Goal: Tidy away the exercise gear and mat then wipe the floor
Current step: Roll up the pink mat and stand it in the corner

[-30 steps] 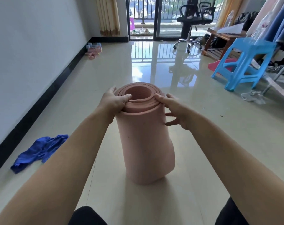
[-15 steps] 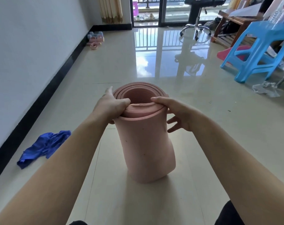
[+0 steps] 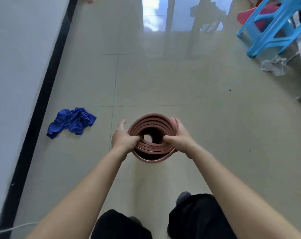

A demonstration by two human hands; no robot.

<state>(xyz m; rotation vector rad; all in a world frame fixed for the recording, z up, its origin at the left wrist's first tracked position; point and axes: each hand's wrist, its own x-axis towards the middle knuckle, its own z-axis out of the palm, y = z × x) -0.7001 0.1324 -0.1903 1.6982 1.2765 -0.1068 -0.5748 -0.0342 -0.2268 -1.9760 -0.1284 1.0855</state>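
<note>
From the head view, the mat (image 3: 154, 150) is rolled into a loose coil and stands on end on the floor (image 3: 180, 83), just ahead of the person's dark-trousered legs. The left grip (image 3: 123, 140) and right grip (image 3: 180, 138) each pinch the roll's top rim, thumb inside the coil and fingers down the outside. So I'd say the rolling is done, but the mat isn't put away yet. The blue cloth (image 3: 72, 122) lies crumpled to the left near the skirting (image 3: 42, 94), so wiping looks unstarted. I can see no other exercise gear, so I can't tell about that part. There is plenty of bare tile ahead. The wall (image 3: 17, 66) hems in the left, the blue stool (image 3: 270, 26) and a white crumpled scrap (image 3: 273, 66) crowd the far right, and a pale cable (image 3: 13, 227) trails along the skirting behind
</note>
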